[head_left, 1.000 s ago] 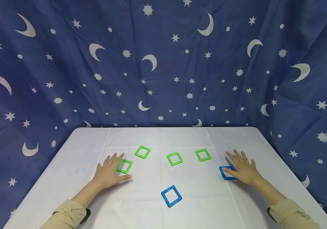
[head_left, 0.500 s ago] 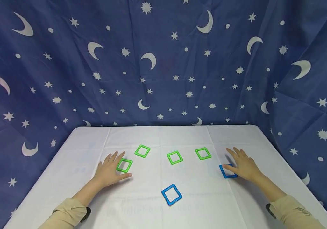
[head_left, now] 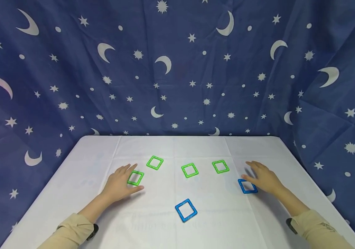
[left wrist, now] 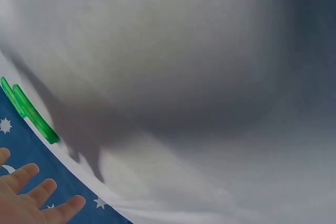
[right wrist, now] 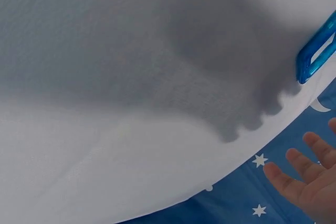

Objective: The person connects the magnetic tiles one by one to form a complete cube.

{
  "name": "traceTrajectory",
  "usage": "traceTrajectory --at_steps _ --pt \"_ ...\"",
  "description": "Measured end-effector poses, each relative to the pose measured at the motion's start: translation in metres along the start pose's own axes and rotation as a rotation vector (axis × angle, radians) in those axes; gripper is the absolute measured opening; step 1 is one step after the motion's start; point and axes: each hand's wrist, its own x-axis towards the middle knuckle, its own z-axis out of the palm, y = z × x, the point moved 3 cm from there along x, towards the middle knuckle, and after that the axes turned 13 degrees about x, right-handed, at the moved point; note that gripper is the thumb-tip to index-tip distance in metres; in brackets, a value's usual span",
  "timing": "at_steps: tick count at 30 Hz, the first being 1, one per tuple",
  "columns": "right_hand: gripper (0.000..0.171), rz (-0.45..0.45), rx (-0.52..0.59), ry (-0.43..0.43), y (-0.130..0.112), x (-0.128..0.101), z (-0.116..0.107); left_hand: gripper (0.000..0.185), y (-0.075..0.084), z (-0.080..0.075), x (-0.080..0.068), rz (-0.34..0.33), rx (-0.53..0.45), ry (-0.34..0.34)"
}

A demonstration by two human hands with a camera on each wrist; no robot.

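Left hand [head_left: 119,182] flat on tabletop [head_left: 177,148], grip spread – green square [head_left: 135,178] at its fingertips, right hand [head_left: 262,178] likewise spread, blue square [head_left: 247,186] just beside thumb

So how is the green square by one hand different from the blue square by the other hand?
The green plastic square frame is green and lies at the left hand, partly under its fingers. The blue plastic square frame is blue and lies at the right hand, beside its thumb. Both are hollow squares that look alike in size, lying on the white tablecloth.
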Motion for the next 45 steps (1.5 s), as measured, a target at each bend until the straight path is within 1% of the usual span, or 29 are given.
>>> traceTrajectory --at_steps 3,6,12,15,20,24,28,30,34,37,40,42,45 --pt "0.068 0.019 0.002 -0.017 -0.002 0.002 0.0 0.09 0.004 0.0 0.002 0.006 -0.006 0.017" --pt "0.067 0.023 0.016 -0.025 -0.005 0.004 0.0 0.089 0.007 0.001 0.003 0.006 -0.017 0.014" --pt "0.063 -0.01 0.062 -0.036 -0.009 0.006 0.001 0.087 0.009 -0.001 0.001 0.011 -0.029 0.021" --pt "0.06 -0.036 0.076 -0.026 -0.012 0.008 0.002 0.086 0.009 -0.001 -0.001 0.015 -0.047 0.015" --pt "0.058 -0.047 0.09 -0.021 -0.016 0.011 0.004 0.084 0.017 0.002 -0.002 0.025 -0.083 -0.008" --pt "0.059 -0.055 0.1 -0.041 -0.019 0.015 0.009 0.083 0.026 0.003 -0.004 0.051 -0.097 -0.009" --pt "0.06 -0.075 0.107 -0.028 -0.02 0.02 0.011 0.081 0.038 0.002 -0.003 0.099 -0.104 0.011" --pt "0.06 -0.089 0.106 -0.026 -0.021 0.023 0.012 0.08 0.045 0.001 -0.003 0.117 -0.11 0.011" --pt "0.061 -0.092 0.119 -0.043 -0.025 0.03 0.014 0.077 0.057 0.0 -0.004 0.133 -0.129 -0.024" --pt "0.064 -0.074 0.13 -0.06 -0.027 0.035 0.016 0.077 0.066 0.0 -0.005 0.134 -0.15 -0.058" --pt "0.064 -0.071 0.139 -0.071 -0.028 0.039 0.018 0.076 0.074 0.0 -0.007 0.127 -0.17 -0.079" --pt "0.064 -0.07 0.143 -0.079 -0.027 0.041 0.02 0.074 0.078 0.001 -0.009 0.128 -0.177 -0.081" --pt "0.066 -0.066 0.156 -0.101 -0.026 0.045 0.023 0.072 0.086 0.003 -0.012 0.136 -0.205 -0.105"
